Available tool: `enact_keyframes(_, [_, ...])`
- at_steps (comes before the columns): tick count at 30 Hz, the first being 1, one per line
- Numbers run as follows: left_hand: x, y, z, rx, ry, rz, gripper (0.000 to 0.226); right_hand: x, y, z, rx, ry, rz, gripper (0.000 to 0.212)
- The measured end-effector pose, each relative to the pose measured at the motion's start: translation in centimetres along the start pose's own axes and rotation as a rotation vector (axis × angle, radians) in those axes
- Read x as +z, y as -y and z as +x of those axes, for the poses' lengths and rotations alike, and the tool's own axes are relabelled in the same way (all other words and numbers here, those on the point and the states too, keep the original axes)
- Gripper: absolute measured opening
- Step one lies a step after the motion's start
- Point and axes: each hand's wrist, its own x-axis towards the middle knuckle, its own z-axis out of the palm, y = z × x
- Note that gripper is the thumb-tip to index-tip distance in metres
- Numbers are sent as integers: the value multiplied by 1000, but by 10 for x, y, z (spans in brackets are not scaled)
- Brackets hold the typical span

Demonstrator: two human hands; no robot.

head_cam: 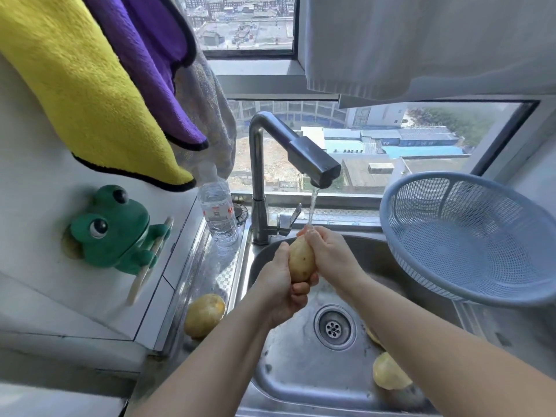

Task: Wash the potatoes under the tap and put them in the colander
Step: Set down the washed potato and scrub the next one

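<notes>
Head view
- Held potato (301, 261): oval, pale yellow-brown skin with dark specks, upright over the sink, just below the water stream.
- Left hand (281, 291): at 7 o'clock of the held potato, fingers curled under its lower end, gripping it.
- Right hand (328, 251): at 2 o'clock of the held potato, fingers wrapped over its upper side; the water strikes the knuckles.
- Tap (301, 152): brushed metal, angular spout, thin water stream (312, 206) running.
- Sink (288, 371): stainless steel, rounded basin, wet; round perforated drain (334, 326) at 5 o'clock of the hands.
- Colander (481, 206): blue-grey plastic mesh, round, tilted, at 3 o'clock on the sink's edge.
- Counter potato (204, 315): rounded, at 8 o'clock on the patterned steel ledge.
- Basin potato (389, 371): at 5 o'clock, partly behind the right forearm; a yellow sliver above it is possibly another.
- Water bottle (218, 215): clear ribbed plastic, at 10 o'clock beside the tap.
- Frog holder (117, 227): green, glossy, wall-mounted.
- Yellow towel (90, 94), purple towel (150, 55): fleecy, hanging.
</notes>
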Motion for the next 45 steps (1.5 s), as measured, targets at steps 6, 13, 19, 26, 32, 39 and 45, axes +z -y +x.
enact_keyframes(6, [-16, -16, -7, -108, 66, 12, 60, -28, 3, 3, 231, 435, 440, 36])
enact_keyframes(13, [-3, -15, -8, -133, 115, 51, 60, -47, 17, 2, 110, 433, 118, 43])
enact_keyframes(19, [17, -11, -3, -87, 80, 172, 58, -48, 22, 1, -18, 369, -220, 39])
enact_keyframes(26, [27, -21, -5, -74, 61, 234, 54, -83, 30, 20, 175, 680, 10, 51])
enact_keyframes(32, [29, -27, -2, -49, 49, 258, 53, -75, 35, 24, 91, 593, -103, 44])
enact_keyframes(39, [26, -40, 2, -44, 27, 326, 53, -68, 44, 29, 15, 531, -256, 32])
enact_keyframes(45, [18, -49, 1, -61, 27, 327, 53, -59, 44, 35, -23, 518, -230, 25])
